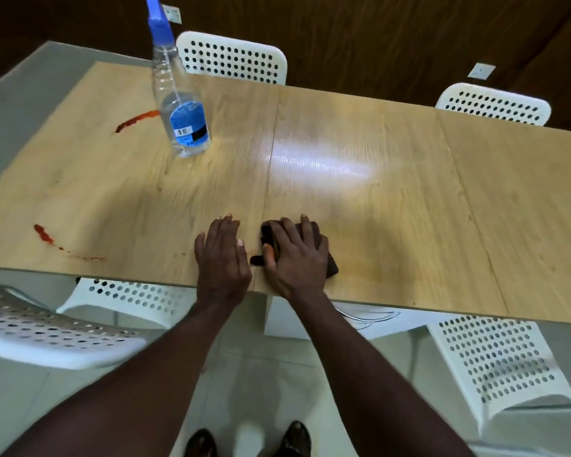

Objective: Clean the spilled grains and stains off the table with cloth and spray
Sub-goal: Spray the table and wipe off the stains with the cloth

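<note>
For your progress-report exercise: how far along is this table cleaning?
Looks done: the table shows no grains or stains across its middle and right. In hand: the right hand presses the cloth by the near edge, the left hand flat beside it. Left: two red smears, one beside the spray bottle, one at the near-left edge.

Pressing dark cloth [333, 268] flat under right hand [297, 255] near front edge of worktop [409, 209]; resting left hand [221, 258] flat just beside. Beyond, leftward: upright spray bottle [182, 103] (blue nozzle) and two red stains [45, 234].
</note>
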